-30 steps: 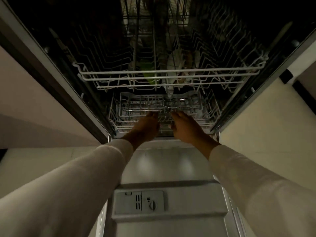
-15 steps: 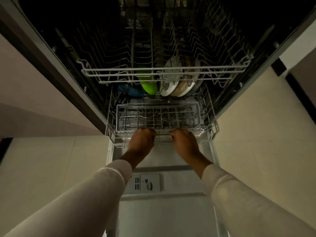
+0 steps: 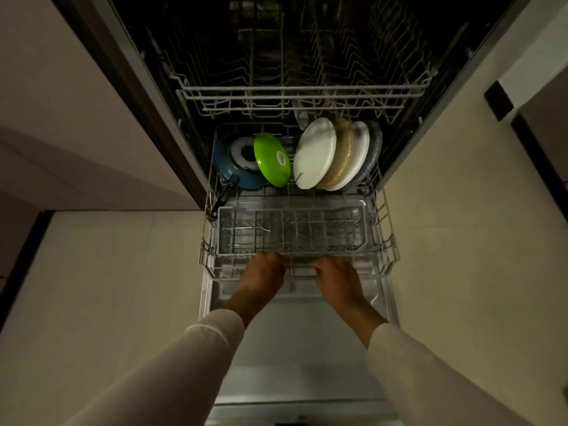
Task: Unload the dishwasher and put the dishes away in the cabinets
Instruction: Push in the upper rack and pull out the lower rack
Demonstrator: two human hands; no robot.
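- Head view: the dishwasher door (image 3: 301, 348) lies open and flat. The lower rack (image 3: 391, 250) stands extended over it.
- Left hand (image 3: 262, 279): palm down, fingers curled over the front rail of the lower rack, gripping it left of centre.
- Right hand (image 3: 338, 279): same grip on the same rail, right of centre. The two hands are near each other but apart.
- Cutlery basket (image 3: 292, 232): sits in the front part of the lower rack, just behind both hands. A few thin utensils lie in it.
- Behind the basket, on edge: blue pan (image 3: 227, 167) at the left, green dish (image 3: 272, 159) beside it, then white plate (image 3: 315, 153) and tan plate (image 3: 342, 152), with more plates behind these.
- Upper rack (image 3: 301, 90): inside the dark tub; its contents cannot be made out.
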